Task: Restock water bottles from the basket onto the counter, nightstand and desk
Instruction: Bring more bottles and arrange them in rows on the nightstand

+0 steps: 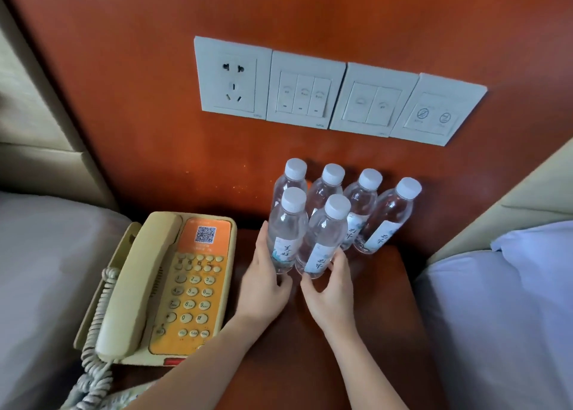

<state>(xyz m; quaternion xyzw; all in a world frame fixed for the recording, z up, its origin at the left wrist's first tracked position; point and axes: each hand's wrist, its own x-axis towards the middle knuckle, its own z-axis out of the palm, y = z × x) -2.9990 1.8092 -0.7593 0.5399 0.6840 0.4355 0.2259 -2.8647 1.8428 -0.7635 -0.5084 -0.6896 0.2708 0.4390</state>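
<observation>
Several clear water bottles with white caps stand upright in two rows on the reddish-brown nightstand (378, 301), against the wooden wall panel. My left hand (263, 282) wraps around the base of the front-left bottle (285, 232). Beside it, my right hand (331, 288) cups the base of the front-right bottle (322, 239), thumb on one side and fingers on the other. Behind them, the back row (362, 211) stands untouched. No basket is in view.
A beige and orange desk phone (173, 285) with a coiled cord fills the nightstand's left half. White bed linen lies at both sides (502, 316). On the wall above sit a socket and switch plates (335, 93).
</observation>
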